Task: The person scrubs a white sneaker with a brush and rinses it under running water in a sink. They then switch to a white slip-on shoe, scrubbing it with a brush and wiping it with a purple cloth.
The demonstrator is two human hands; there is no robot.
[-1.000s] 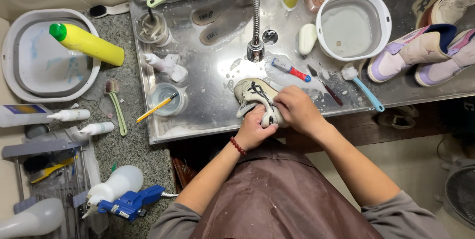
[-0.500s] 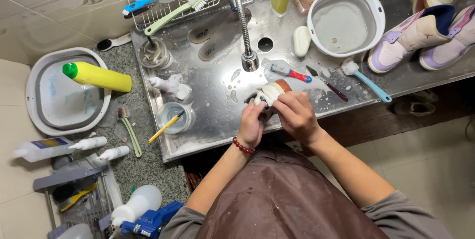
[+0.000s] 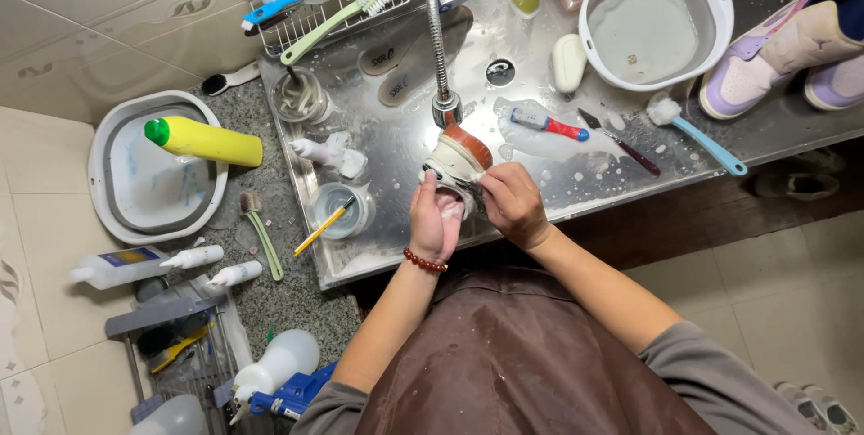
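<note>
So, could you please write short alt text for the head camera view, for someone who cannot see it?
Seen from above, a person's left hand and right hand hold a pale shoe, sole turned up, under a faucet on a wet steel sink top. Around it lie brushes, a white tub and lilac sneakers.

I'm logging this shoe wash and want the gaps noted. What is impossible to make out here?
Head view:
- Shoe: its upper and laces are covered by the left hand and right hand.
- Purple sneakers: cut off by the right edge.
- Spray bottle: its trigger is too small to read.
</note>
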